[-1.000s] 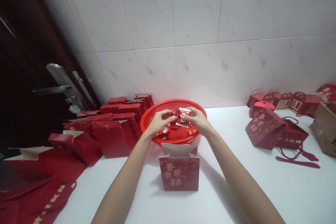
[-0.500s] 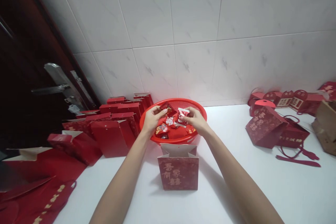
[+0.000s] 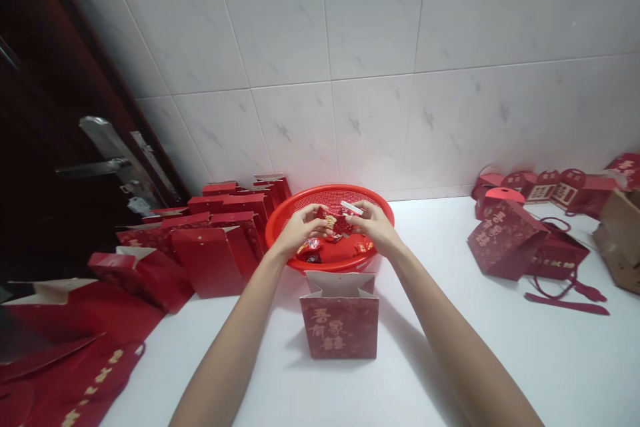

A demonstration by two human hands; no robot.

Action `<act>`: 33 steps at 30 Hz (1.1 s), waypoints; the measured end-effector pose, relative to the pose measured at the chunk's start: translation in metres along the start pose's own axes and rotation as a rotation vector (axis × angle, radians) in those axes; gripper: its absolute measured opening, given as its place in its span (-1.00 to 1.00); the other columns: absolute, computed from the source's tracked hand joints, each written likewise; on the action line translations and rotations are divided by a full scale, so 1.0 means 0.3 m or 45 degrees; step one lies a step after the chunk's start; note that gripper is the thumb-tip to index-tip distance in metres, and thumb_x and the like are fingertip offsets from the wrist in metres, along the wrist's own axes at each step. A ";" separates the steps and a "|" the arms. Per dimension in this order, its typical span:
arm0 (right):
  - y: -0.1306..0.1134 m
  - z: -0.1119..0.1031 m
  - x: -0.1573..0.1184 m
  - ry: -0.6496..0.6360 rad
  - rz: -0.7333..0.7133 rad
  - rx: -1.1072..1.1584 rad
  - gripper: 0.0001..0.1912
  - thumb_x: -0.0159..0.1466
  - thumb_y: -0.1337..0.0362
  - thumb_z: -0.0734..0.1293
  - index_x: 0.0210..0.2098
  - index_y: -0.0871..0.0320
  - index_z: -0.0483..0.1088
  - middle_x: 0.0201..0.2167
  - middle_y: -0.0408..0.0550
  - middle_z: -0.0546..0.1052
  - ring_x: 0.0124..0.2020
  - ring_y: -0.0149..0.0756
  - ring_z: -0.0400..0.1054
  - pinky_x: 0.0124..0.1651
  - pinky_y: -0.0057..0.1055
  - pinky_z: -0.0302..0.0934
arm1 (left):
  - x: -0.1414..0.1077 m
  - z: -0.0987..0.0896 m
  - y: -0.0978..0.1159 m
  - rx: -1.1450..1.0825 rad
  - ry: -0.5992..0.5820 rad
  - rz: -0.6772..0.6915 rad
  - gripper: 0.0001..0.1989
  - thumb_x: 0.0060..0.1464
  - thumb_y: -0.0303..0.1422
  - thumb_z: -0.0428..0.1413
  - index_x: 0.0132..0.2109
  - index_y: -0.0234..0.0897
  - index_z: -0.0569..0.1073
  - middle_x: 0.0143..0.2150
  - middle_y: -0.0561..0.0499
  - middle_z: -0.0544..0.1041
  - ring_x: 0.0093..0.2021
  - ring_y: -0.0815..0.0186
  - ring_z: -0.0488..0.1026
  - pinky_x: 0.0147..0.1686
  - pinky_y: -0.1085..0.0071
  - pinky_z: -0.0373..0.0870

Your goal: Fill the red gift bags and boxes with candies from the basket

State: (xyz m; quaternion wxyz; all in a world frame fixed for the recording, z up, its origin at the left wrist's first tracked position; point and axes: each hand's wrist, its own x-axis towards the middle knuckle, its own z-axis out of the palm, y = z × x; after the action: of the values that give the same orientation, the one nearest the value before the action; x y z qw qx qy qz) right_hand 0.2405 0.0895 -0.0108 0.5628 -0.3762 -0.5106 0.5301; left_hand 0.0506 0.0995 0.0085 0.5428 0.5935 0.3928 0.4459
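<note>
Both my hands are over a red plastic basket (image 3: 325, 191) that has several wrapped candies (image 3: 363, 248) in it. My left hand (image 3: 301, 232) is closed on a red wrapped candy (image 3: 330, 220) with gold print. In the fingers of my right hand (image 3: 373, 227) is a red and white wrapped candy (image 3: 351, 209); the fingers partly cover it. The two held candies are close together. Just in front of the basket a dark red paper gift bag (image 3: 341, 327) stands upright with its top open and gold characters on its front.
Several red gift bags (image 3: 207, 260) stand in rows at the left, beside a dark door with a metal handle (image 3: 107, 163). At the right are red gift boxes (image 3: 507, 237), a cord (image 3: 565, 303) and a brown box (image 3: 620, 240). A tiled wall (image 3: 370, 133) rises behind the white table (image 3: 430, 280).
My left hand has shifted right, lifting a red candy toward the other hand. The candy in my right hand has tilted and is more covered by the fingers.
</note>
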 end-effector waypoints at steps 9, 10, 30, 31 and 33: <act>-0.027 0.006 -0.023 0.009 0.030 0.008 -0.60 -0.06 0.01 0.54 -0.44 0.08 0.32 -0.46 -0.21 0.46 -0.38 -0.31 0.40 -0.32 -0.35 0.33 | -0.015 -0.007 -0.004 0.263 -0.166 0.021 -0.69 -0.20 -0.27 0.39 -0.42 -0.30 0.43 -0.38 0.01 0.59 -0.31 0.23 0.56 -0.23 0.32 0.44; -0.029 0.005 -0.024 0.017 0.035 0.000 -0.59 -0.06 0.01 0.54 -0.44 0.08 0.33 -0.45 -0.21 0.47 -0.37 -0.31 0.39 -0.32 -0.36 0.31 | -0.016 -0.008 -0.005 0.276 -0.175 0.033 -0.69 -0.20 -0.28 0.39 -0.43 -0.29 0.42 -0.38 0.00 0.59 -0.29 0.22 0.56 -0.24 0.33 0.43; -0.019 0.022 -0.018 0.136 -0.086 0.143 -0.57 -0.15 -0.02 0.58 -0.57 0.11 0.36 -0.55 -0.16 0.43 -0.45 -0.30 0.31 -0.35 -0.34 0.21 | -0.024 0.014 -0.014 0.287 -0.142 0.198 -0.70 -0.31 -0.32 0.42 -0.49 -0.29 0.45 -0.48 0.07 0.51 -0.42 0.32 0.45 -0.33 0.38 0.41; -0.015 0.023 -0.016 0.142 -0.070 0.158 -0.58 -0.13 -0.02 0.58 -0.56 0.11 0.37 -0.55 -0.16 0.44 -0.45 -0.31 0.31 -0.35 -0.35 0.21 | -0.024 0.012 -0.019 0.282 -0.141 0.193 -0.70 -0.30 -0.33 0.42 -0.48 -0.29 0.45 -0.47 0.06 0.51 -0.41 0.32 0.45 -0.33 0.39 0.41; -0.006 0.025 -0.010 0.153 -0.042 0.175 -0.60 -0.12 -0.01 0.58 -0.54 0.12 0.41 -0.51 -0.14 0.47 -0.43 -0.30 0.34 -0.34 -0.35 0.23 | -0.018 0.003 -0.032 0.220 -0.151 0.167 -0.70 -0.28 -0.33 0.42 -0.45 -0.29 0.45 -0.43 0.04 0.53 -0.40 0.31 0.46 -0.33 0.39 0.39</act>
State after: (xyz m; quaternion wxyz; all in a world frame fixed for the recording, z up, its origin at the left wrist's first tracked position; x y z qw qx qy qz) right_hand 0.2339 0.0853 -0.0081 0.6256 -0.3593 -0.4444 0.5310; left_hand 0.0502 0.0951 -0.0016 0.4818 0.6878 0.3572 0.4090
